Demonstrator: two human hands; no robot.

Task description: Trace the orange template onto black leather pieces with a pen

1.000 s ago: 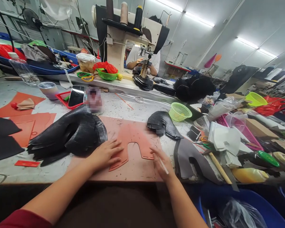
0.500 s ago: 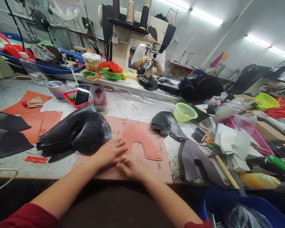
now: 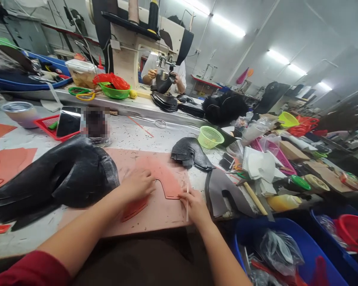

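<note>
An orange U-shaped pattern piece lies on a pinkish sheet on the worktable. My left hand lies over the left part of that pattern, palm down with fingers stretched out, and hides some of it. Between the fingers of my right hand stands a slim white pen-like stick, roughly upright, at the lower right end of the pattern. A stack of black leather pieces is left of my left hand. Beyond my right hand lie smaller black pieces and grey curved pieces.
A light green basket stands behind the black pieces. Farther right are a wooden-handled tool and a yellow bottle. Blue bins sit below the table's right edge. Across the table, a person works at a sewing machine.
My right hand has moved right, from beside my left hand to the pattern's right end, carrying the white stick. My left hand now lies over the pattern. The view has shifted right.
</note>
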